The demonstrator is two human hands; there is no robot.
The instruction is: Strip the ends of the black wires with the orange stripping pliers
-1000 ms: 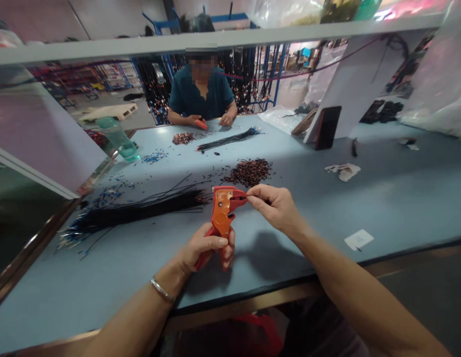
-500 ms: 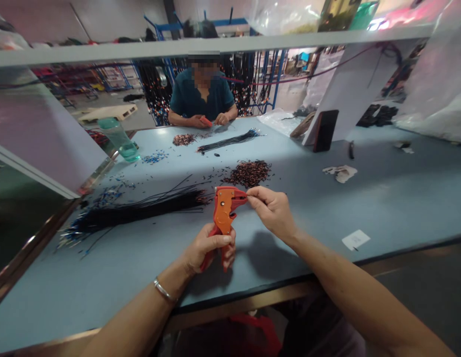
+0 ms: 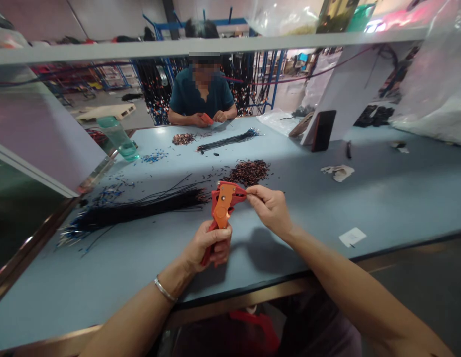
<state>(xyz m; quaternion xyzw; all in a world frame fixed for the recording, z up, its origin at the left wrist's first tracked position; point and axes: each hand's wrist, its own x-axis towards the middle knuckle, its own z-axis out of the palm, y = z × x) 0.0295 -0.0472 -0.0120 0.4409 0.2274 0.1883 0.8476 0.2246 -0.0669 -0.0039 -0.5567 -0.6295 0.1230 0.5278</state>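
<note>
"How does the left grip point(image 3: 212, 243) sit?"
"Wrapped firmly round the handle of the red-orange hand tool point(image 3: 223, 201), whose head stands above it. The right grip point(image 3: 269, 207) is pinched closed at the tool's nose; anything between the fingertips is too small to tell."
"And the table point(image 3: 401, 198)?"
"Blue-grey. A black wire bundle point(image 3: 148, 211) lies left of the tool, dark clippings point(image 3: 249, 172) beyond it."
"Farther?"
"A co-worker point(image 3: 200, 96) opposite, a blue rack point(image 3: 232, 21) behind."

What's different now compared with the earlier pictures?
The left hand has squeezed the handles of the orange tool closer together, and its nose dips slightly more. The right hand stays pinched at that nose. Nothing was visibly released; the black wire bundle stayed put.
</note>
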